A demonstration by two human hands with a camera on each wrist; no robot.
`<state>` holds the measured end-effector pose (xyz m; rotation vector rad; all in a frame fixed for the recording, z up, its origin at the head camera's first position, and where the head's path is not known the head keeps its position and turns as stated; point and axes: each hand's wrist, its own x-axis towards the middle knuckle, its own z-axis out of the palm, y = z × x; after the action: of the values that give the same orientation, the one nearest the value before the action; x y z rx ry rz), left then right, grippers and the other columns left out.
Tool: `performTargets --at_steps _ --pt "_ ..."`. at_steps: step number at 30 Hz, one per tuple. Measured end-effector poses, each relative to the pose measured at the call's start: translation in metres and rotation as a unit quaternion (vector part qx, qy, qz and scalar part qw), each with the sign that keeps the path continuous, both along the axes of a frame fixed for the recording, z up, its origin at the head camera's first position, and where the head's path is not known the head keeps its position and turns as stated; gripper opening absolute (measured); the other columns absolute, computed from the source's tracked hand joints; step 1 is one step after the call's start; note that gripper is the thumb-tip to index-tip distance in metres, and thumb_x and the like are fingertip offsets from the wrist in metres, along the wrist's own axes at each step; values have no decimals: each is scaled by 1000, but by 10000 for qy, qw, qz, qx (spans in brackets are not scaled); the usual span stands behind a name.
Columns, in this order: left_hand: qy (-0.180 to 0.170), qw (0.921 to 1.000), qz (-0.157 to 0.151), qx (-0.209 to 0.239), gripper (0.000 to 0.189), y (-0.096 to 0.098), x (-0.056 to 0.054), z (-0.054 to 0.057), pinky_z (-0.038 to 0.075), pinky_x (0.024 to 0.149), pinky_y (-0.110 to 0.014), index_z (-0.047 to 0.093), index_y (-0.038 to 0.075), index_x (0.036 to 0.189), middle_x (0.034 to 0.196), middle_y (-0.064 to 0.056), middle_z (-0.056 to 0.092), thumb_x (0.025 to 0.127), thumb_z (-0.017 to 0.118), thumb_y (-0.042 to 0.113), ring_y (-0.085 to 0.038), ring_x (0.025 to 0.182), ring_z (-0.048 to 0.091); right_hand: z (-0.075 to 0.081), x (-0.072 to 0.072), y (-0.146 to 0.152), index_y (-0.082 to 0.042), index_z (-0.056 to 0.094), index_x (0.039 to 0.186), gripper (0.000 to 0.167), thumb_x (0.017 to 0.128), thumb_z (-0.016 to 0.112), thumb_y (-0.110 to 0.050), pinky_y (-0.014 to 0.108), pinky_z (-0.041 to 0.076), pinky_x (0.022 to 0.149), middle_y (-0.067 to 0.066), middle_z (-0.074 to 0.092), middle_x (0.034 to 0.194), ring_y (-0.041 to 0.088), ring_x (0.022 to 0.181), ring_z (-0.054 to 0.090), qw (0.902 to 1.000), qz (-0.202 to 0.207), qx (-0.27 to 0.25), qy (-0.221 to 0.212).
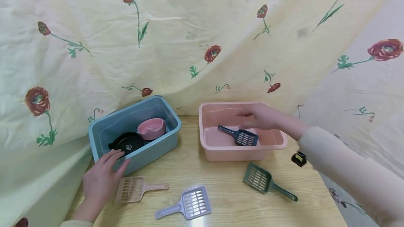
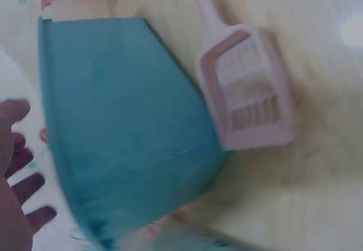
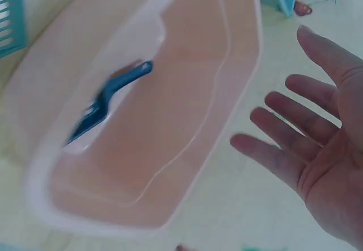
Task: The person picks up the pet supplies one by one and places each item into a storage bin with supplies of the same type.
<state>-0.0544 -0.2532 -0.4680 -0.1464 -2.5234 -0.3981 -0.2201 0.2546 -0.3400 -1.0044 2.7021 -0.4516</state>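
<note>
My right hand (image 1: 260, 116) hovers over the pink bin (image 1: 233, 153), holding nothing. In the right wrist view its fingers are spread and slightly bent. Below it, inside the bin, lies a navy litter scoop (image 1: 246, 138), handle pointing left. My left hand (image 1: 102, 178) is at the near rim of the blue bin (image 1: 157, 147), fingers extended and empty; the left wrist view shows them apart from each other. That bin contains a black dish (image 1: 132, 140) with a paw print and a pink bowl (image 1: 153, 129). Beside the left hand lies a beige-pink litter scoop (image 1: 142, 187), partly overlapped by it.
A lavender litter scoop (image 1: 181, 207) lies at the front middle of the wooden table (image 1: 227, 199). Right of it, in front of the pink bin, is a dark green litter scoop (image 1: 268, 182). A flowered cloth (image 1: 176, 45) hangs behind the bins.
</note>
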Motion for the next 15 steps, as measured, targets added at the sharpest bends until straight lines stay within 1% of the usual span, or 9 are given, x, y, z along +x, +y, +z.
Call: performTargets --at_steps 1,3,5,7,9,12,13,15 --pt "-99 9997 -203 -42 43 1 -3 5 46 43 -32 80 10 114 118 -13 78 77 97 25 -35 94 78 -1 6 8 -1 72 135 45 98 81 -25 58 56 103 18 73 133 40 124 69 9998 -7 21 192" --pt "-295 9972 -661 -168 46 2 -10 14 49 46 -31 80 12 116 117 -10 78 76 97 26 -31 87 78 -4 19 24 -1 71 136 46 99 80 -25 59 56 102 20 71 136 43 124 68 9987 -59 96 500" --pt "-528 9920 -1107 -305 49 4 -17 24 54 51 -33 80 15 119 117 -7 78 76 98 28 -26 83 77 -7 32 37 -1 69 138 49 98 80 -27 61 56 101 23 68 139 46 124 67 9971 -136 165 728" --pt "-800 9844 -1504 -443 52 7 -22 34 59 57 -37 79 17 123 119 -5 77 77 97 32 -24 85 77 -13 43 50 -1 68 141 54 98 81 -30 61 57 99 25 65 143 48 123 67 9953 -272 215 905" --pt "-1166 9739 -1869 -539 56 11 -28 44 63 69 -42 77 19 128 122 -2 76 78 97 35 -23 94 76 -20 54 61 0 66 142 58 96 82 -32 61 57 98 26 64 145 49 124 66 9934 -370 221 1065" --pt "-1733 9554 -2288 -692 60 19 -35 56 64 85 -47 75 21 133 129 0 74 79 96 38 -24 110 74 -33 68 74 1 65 144 64 94 84 -33 64 55 101 27 62 147 52 129 62 9904 -519 168 1271" --pt "-1902 9486 -2413 -758 62 21 -37 59 63 89 -48 74 21 135 130 1 73 79 96 38 -24 114 72 -37 72 78 2 63 145 65 94 84 -33 66 52 104 28 60 149 53 132 59 9896 -578 140 1310" --pt "-2152 9364 -2629 -886 65 25 -42 63 62 92 -49 72 22 137 133 1 72 79 96 39 -24 117 71 -46 80 83 1 61 148 69 93 85 -33 71 47 108 27 56 153 53 138 53 9875 -661 81 1426"
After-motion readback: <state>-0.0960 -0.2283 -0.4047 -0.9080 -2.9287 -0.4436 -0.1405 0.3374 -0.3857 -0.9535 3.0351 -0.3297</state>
